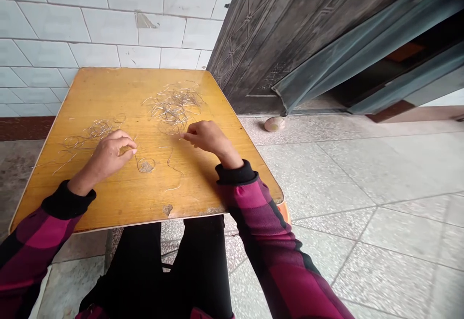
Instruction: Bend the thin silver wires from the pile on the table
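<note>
Your left hand (108, 157) rested on the counter (108, 92). Its fingers (128, 147) were pressed together, pinching a thin strand (145, 165) that curled into a small loop just beside them. Your right hand (206, 137) lay near the counter's middle, its fingers (186, 137) pinching the near edge of the bigger tangle of strands (174, 104). A smaller tangle (90, 130) lay just beyond your left hand. One loose strand (174, 171) curved between your hands. A tiled wall (108, 29) stood behind the counter, with a dark door (275, 34) to its right.
</note>
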The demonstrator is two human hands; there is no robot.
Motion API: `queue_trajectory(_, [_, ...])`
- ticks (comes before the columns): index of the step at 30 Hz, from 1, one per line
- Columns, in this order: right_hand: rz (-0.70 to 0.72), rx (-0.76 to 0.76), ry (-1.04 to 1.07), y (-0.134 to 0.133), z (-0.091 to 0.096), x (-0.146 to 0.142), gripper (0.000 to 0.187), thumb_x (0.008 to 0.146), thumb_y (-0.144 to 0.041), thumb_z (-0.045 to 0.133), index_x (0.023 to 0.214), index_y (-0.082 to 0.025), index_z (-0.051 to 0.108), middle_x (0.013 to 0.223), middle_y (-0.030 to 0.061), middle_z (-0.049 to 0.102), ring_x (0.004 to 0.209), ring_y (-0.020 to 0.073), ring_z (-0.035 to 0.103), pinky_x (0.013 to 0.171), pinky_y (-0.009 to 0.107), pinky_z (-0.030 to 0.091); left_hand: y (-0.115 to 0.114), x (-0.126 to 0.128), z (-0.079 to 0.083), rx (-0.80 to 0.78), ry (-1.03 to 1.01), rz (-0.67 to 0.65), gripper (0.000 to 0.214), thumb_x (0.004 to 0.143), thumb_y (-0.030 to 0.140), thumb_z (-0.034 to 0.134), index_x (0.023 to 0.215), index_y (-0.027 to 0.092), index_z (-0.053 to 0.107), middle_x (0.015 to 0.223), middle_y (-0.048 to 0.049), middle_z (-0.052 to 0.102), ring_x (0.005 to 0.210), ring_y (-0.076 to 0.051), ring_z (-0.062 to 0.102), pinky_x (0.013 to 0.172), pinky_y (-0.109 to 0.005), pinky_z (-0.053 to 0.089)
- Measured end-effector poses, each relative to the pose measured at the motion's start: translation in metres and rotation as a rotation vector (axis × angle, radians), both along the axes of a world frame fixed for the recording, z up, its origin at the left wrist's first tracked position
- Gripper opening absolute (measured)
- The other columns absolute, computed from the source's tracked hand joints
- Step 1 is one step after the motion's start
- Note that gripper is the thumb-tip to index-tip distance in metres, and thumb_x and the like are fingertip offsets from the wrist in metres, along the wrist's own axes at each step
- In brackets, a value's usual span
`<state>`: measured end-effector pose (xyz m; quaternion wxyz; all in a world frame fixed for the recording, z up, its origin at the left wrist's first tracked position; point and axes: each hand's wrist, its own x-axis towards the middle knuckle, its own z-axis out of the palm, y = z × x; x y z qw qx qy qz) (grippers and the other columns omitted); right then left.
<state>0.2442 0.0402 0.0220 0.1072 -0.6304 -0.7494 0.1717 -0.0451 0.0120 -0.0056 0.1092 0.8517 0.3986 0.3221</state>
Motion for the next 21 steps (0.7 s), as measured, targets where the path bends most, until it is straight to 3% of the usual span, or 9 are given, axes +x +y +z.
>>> queue_trajectory(4, [0.322,-0.233,0.111,-0.009,0.01,0.009,0.013,0.079,-0.027,0.064,0.077,-0.015,0.069,0.061,-0.0007,0.062,0.058,0.0103,0.053,0.059,0.025,0.036,-0.011,0.004,0.0,-0.172,0.176,-0.139,0.013,0.083,0.026,0.062,0.077,0.017,0.067,0.08,-0.0024,0.058,0.074,-0.016,0.057,0.068,-0.03,0.044])
queue_trajectory(8, [0.598,-0.382,0.176,-0.021,0.019,0.014,0.016,0.075,-0.031,0.069,0.081,-0.016,0.069,0.068,-0.0013,0.065,0.061,0.0098,0.054,0.059,0.023,0.038,-0.03,0.024,-0.008,-0.078,0.334,-0.181,0.011,0.084,0.021,0.058,0.077,0.016,0.065,0.085,-0.0051,0.058,0.081,-0.019,0.055,0.075,-0.033,0.044])
queue_trajectory(10, [0.62,-0.376,0.183,-0.024,0.021,0.017,0.017,0.075,-0.032,0.069,0.079,-0.016,0.068,0.068,-0.0015,0.064,0.06,0.0094,0.053,0.059,0.023,0.037,-0.036,0.032,-0.013,0.02,0.41,-0.157,0.015,0.086,0.017,0.053,0.074,0.015,0.063,0.085,-0.0074,0.057,0.081,-0.021,0.054,0.076,-0.036,0.043])
queue_trajectory(15, [0.519,-0.373,0.08,-0.022,0.022,0.018,0.021,0.078,-0.036,0.067,0.075,-0.015,0.066,0.06,-0.0021,0.059,0.055,0.0089,0.05,0.055,0.023,0.035,-0.036,0.039,-0.019,0.149,0.524,-0.13,0.019,0.084,0.009,0.048,0.071,0.014,0.061,0.081,-0.009,0.057,0.078,-0.023,0.053,0.072,-0.038,0.042])
queue_trajectory(21, [0.477,-0.484,-0.106,-0.021,0.007,-0.004,0.027,0.083,-0.037,0.062,0.067,-0.015,0.064,0.052,-0.0019,0.057,0.05,0.0085,0.05,0.056,0.025,0.035,-0.028,0.035,-0.018,0.191,0.422,-0.112,0.022,0.082,0.007,0.046,0.066,0.017,0.057,0.076,-0.0061,0.057,0.074,-0.019,0.052,0.069,-0.034,0.042])
